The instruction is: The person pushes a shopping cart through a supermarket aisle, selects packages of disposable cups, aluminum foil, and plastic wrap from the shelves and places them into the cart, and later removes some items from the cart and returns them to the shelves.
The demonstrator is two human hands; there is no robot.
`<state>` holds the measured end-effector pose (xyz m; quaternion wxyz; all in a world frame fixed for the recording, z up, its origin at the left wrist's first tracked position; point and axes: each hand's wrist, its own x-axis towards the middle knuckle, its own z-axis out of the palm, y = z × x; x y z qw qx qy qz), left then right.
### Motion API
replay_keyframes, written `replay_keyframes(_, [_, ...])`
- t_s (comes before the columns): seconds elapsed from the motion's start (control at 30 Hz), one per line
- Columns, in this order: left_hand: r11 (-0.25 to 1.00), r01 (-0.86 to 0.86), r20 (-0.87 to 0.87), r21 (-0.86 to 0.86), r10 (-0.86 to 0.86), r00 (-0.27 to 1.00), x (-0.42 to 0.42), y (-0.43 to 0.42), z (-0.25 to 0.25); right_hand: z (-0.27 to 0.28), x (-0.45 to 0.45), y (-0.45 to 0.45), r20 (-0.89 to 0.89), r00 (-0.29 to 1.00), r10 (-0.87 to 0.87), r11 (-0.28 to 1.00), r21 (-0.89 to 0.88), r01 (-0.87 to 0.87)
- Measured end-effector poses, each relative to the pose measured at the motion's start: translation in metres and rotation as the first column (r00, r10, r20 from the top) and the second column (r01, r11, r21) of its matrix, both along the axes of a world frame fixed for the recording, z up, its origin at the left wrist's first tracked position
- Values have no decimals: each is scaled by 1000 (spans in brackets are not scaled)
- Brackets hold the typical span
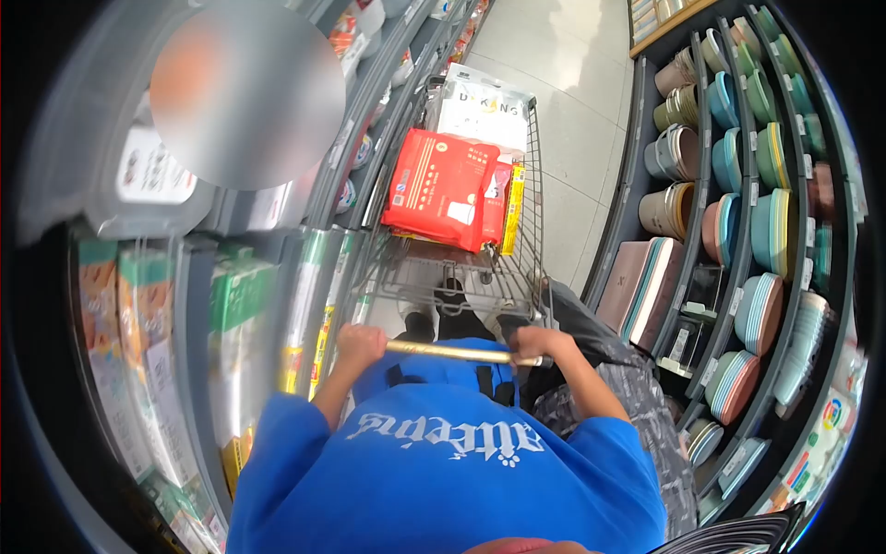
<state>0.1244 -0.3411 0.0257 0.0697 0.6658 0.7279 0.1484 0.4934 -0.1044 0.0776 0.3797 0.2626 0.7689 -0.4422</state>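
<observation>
My left hand (pixel 361 345) is wrapped round the left end of the yellow cart handle (pixel 443 350). The fingers of my right hand (pixel 540 343) curl round its other end. Ahead of the handle stretches the wire shopping cart (pixel 533 222). Inside it lie a red package (pixel 438 189), a white package with dark lettering (pixel 480 113) at the far end, and a yellow-edged item (pixel 513 210) at the right side.
Shelves on the left hold boxed goods (pixel 242 295). The right shelves carry stacked bowls (pixel 759 314), buckets (pixel 671 152) and trays (pixel 637 291). A person's dark trouser leg (pixel 591 323) is close on my right. Tiled floor (pixel 563 120) runs ahead.
</observation>
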Motion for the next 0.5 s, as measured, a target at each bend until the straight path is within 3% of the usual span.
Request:
replay_keyframes(0.03, [1000,6,-9,-24,-6,1000,-1,-1,2,0,-13,28,-72,997,-11,992,-128,2])
replay_keyframes(0.1, [999,4,-7,-39,-4,1000,-3,0,-19,-25,-43,89,-252,843,-476,879,-177,443])
replay_keyframes(0.17, [996,-12,14,-90,13,1000,-1,-6,-7,-53,-71,142,-437,706,-557,720,170,673])
replay_keyframes(0.23, [989,-21,22,-148,25,999,-1,-13,-5,-107,-90,189,-616,729,-298,521,535,665])
replay_keyframes(0.3, [981,-31,33,-194,38,999,-3,-15,-2,-178,-101,242,-612,773,-165,387,681,622])
replay_keyframes(0.33, [984,-35,43,-176,43,998,-8,0,-31,-213,-111,284,-566,812,-138,382,726,571])
replay_keyframes(0.4, [972,-57,67,-229,74,995,-1,-25,-3,-237,-115,293,-448,887,-113,443,776,449])
replay_keyframes(0.5, [959,-60,56,-278,78,995,9,-53,23,-260,-121,277,-330,942,-53,377,867,325])
